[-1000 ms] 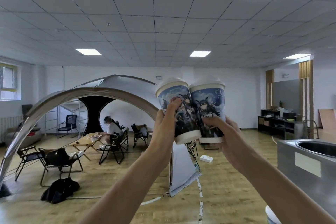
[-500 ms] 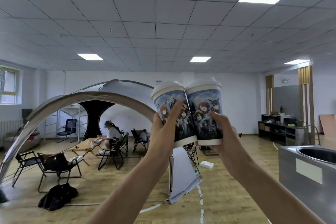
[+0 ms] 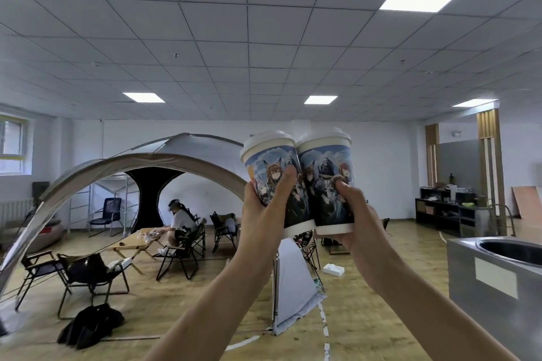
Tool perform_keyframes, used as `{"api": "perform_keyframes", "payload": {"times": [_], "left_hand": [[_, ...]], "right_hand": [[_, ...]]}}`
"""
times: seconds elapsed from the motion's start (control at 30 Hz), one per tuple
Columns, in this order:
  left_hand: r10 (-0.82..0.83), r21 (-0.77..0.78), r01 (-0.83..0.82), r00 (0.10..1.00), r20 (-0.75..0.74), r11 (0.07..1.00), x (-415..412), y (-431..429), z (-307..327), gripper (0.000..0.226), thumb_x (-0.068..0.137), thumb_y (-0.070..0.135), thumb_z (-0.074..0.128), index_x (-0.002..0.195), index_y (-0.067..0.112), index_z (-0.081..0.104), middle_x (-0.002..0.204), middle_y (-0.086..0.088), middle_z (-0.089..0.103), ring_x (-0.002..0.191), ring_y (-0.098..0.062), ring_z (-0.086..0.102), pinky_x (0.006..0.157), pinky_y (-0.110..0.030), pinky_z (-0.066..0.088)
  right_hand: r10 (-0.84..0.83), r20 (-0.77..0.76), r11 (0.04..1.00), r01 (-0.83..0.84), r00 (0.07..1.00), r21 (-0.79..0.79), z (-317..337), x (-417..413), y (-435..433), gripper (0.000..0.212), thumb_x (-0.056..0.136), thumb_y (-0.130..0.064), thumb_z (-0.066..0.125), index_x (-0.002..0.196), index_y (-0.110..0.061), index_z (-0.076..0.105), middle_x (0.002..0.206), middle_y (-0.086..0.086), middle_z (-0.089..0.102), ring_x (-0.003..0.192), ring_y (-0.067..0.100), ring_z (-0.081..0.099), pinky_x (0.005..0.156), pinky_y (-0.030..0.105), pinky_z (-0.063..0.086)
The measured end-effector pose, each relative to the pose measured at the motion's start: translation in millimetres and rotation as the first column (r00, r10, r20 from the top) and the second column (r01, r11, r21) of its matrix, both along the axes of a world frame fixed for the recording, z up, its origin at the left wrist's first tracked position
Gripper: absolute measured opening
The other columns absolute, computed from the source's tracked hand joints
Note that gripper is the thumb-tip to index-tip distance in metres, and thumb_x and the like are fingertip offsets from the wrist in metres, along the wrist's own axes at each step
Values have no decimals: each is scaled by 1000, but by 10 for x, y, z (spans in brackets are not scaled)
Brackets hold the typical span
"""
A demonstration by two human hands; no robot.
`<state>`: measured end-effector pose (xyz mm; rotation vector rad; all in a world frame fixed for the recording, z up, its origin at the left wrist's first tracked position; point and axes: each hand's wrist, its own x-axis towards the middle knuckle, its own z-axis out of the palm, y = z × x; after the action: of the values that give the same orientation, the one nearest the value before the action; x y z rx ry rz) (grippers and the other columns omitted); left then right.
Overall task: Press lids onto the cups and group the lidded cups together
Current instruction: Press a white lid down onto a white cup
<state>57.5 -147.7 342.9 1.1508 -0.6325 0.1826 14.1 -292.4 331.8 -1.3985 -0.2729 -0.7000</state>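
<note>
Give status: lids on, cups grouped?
Done: left lid sits on left cup, right lid on right cup. In hand: left hand grips the left cup, right hand the right cup, touching side by side in the air. Left: set them down together.

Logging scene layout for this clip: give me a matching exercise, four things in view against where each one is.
Things:
1. left cup
2. right cup
3. steel basin
4. black bundle

Places:
A. lying on the floor, lower left
B. gripped in the right hand
C. set into the metal counter at the right edge
D. gripped in the left hand

Pairs: 1-D, 2-B, 3-C, 4-A
</note>
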Motion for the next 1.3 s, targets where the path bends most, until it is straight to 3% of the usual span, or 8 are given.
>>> {"api": "perform_keyframes", "payload": {"times": [0.3, 0.43, 0.53, 0.7, 0.83, 1.0, 1.13, 1.3], "left_hand": [[-29, 39, 29, 1000, -4, 999, -78, 37, 14, 71, 64, 48, 92, 123, 28, 58, 110, 0, 77, 100, -17, 76, 91, -47, 61], [37, 41, -36, 999, -22, 999, -97, -6, -1, 81, 56, 64, 84, 125, 32, 57, 105, 6, 77, 96, -13, 76, 89, -44, 61], [10, 35, -6, 996, -92, 999, -54, -17, -16, 110, 61, 81, 74, 138, 6, 50, 94, -14, 69, 94, -31, 70, 94, -58, 57], [-15, 92, 24, 995, -98, 995, -31, -16, -63, 83, 58, 49, 88, 120, 13, 46, 66, 5, 54, 53, -6, 53, 57, -27, 48], [168, 339, -142, 985, -50, 930, 18, 146, -84, 76, 74, 44, 89, 128, 21, 41, 97, 0, 65, 71, -8, 64, 64, -25, 52], [149, 888, -358, 933, 328, 289, 269, 515, -210, 68, 74, 41, 91, 126, 26, 50, 106, 4, 64, 87, -9, 61, 73, -24, 49], [-64, 904, -324, 946, 319, -280, 364, 445, -488, 74, 69, 48, 91, 130, 23, 57, 120, 1, 62, 105, -22, 61, 95, -37, 53], [-201, 850, -241, 966, 163, -468, 283, 237, -785, 67, 70, 48, 90, 128, 27, 63, 121, 3, 65, 108, -21, 63, 100, -39, 53]], "right_hand": [[-36, -10, 999, 37, 999, 8, -21, -8, -100, 92, 51, -64, 88, 123, -14, 60, 106, 7, 76, 102, 26, 71, 88, 43, 56], [65, -3, 991, -64, 998, 118, -33, -6, -85, 63, 64, -56, 80, 112, -16, 73, 110, 12, 75, 98, 25, 73, 67, 37, 60], [62, -11, 989, -60, 998, 132, -35, -8, -78, 85, 53, -65, 87, 119, -14, 68, 113, 15, 72, 97, 29, 71, 66, 39, 62], [17, -4, 996, -17, 1000, 83, -67, -44, -128, 90, 54, -48, 93, 124, -9, 52, 115, 18, 68, 88, 25, 71, 59, 32, 59], [-10, -77, 998, 15, 997, 59, -103, -173, -290, 81, 62, -45, 83, 127, -9, 51, 103, 15, 71, 74, 20, 72, 56, 27, 58], [-294, -282, 924, 197, 913, -326, -204, -261, -738, 75, 59, -58, 86, 120, -18, 68, 86, 5, 75, 62, 15, 67, 48, 22, 46], [-570, -309, 577, 103, 762, -811, -512, -125, -852, 60, 65, -67, 82, 102, -23, 67, 80, -1, 73, 60, 13, 69, 54, 27, 49], [-569, -429, 420, -200, 702, -885, -874, -112, -776, 53, 67, -66, 81, 100, -25, 74, 83, -1, 76, 54, 11, 66, 56, 23, 48]]}}
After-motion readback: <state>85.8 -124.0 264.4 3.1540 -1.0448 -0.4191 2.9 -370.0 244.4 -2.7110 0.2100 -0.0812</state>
